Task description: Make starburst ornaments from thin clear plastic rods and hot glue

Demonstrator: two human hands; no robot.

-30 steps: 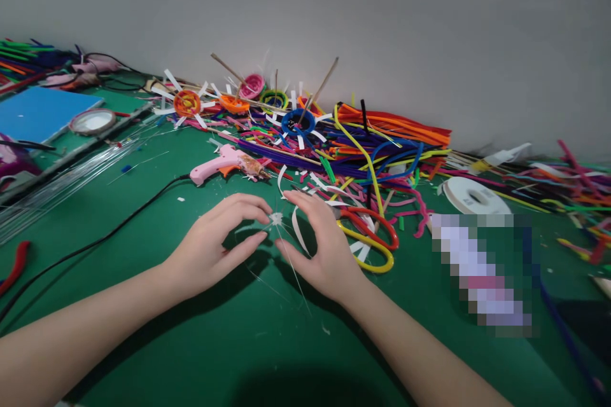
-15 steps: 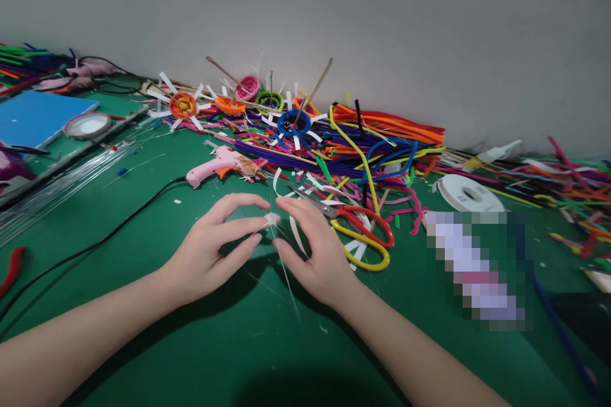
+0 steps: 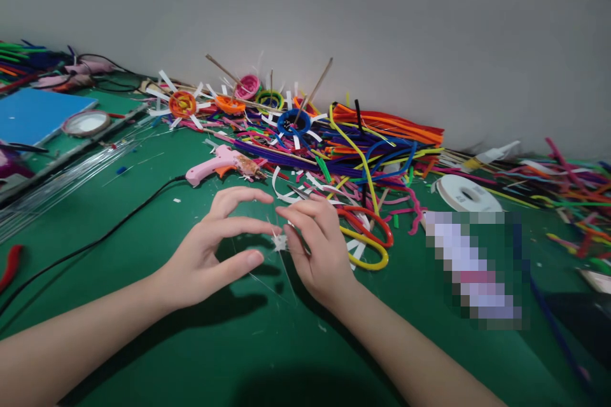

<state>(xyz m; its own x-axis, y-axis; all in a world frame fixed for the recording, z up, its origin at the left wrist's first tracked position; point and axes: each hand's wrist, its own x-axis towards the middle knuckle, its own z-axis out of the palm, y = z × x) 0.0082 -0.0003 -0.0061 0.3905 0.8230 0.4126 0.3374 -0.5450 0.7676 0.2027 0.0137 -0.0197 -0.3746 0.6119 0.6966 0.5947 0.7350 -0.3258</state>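
Already, the small white piece (image 3: 279,243) between my hands has thin clear strands (image 3: 285,268) on it, but no coloured part yet. My left hand (image 3: 203,261) keeps its fingers wide near it, while the fingers of my right hand (image 3: 325,257) are narrow beside it, gripping a strand or not, I cannot tell. Farther to the left, the pink glue gun (image 3: 223,163) lies unused.

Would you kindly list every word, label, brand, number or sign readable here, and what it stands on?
No text can be read.
White spool: faint dark marks, too small and blurred to read.
Pale pixelated item: any lettering is hidden.
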